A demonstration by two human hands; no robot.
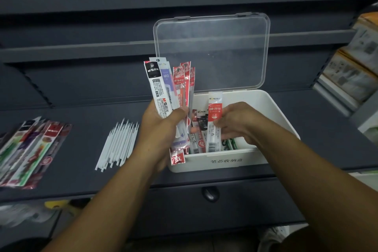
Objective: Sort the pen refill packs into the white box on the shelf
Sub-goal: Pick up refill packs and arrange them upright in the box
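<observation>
A white box (272,108) stands on the dark shelf with its clear lid (212,51) propped upright behind it. Several refill packs lie inside it (199,141). My left hand (161,125) grips a fanned bundle of refill packs (169,88), black, purple and red ones, upright over the box's left edge. My right hand (239,122) reaches into the box and pinches a single red-labelled refill pack (214,120), which stands upright among the packs inside.
A row of loose white refills (118,145) lies on the shelf (81,112) left of the box. Further left lies a pile of colourful packs (32,149). Stacked goods (351,63) fill the right side. A drawer with a round pull (209,194) sits below the shelf.
</observation>
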